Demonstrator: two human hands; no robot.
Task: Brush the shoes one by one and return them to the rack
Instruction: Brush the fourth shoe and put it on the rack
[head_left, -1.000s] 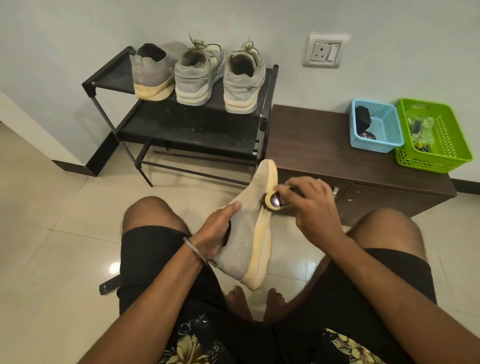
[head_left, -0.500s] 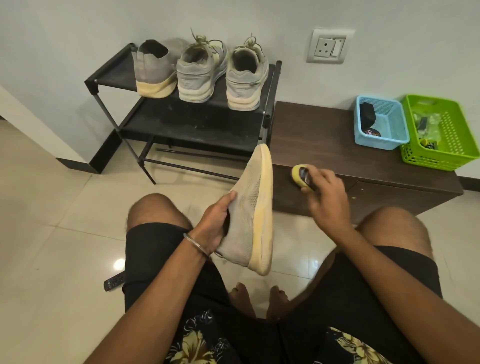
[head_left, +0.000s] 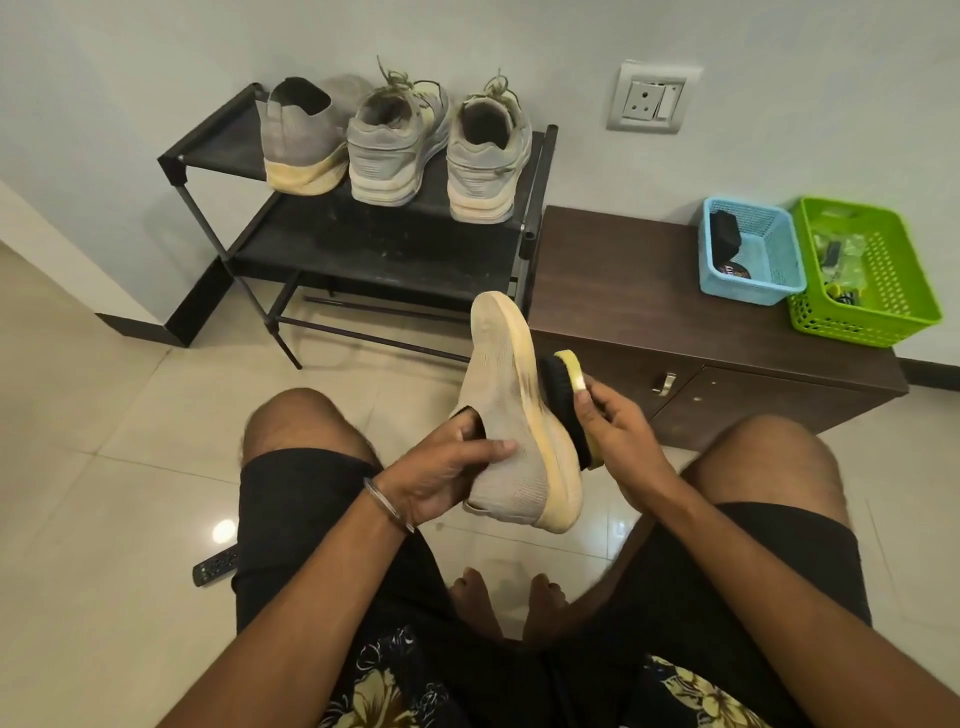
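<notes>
While the left hand (head_left: 447, 467) grips the shoe (head_left: 511, 415) at its collar, toe toward the frame's top, the sole faces right. There the right hand (head_left: 618, 436) curls round the brush (head_left: 569, 400), bristles touching the sole edge.

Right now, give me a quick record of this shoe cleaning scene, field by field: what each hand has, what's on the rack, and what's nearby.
left hand: left hand grips the beige slip-on shoe at its opening, sole edge turned to the right
right hand: right hand holds the brush, black bristles against the shoe's yellowed sole
rack: shoe rack carries three grey shoes on its top shelf, heels toward the camera
cabinet: brown cabinet bears a blue basket and a green basket
floor: remote control by the left thigh
</notes>
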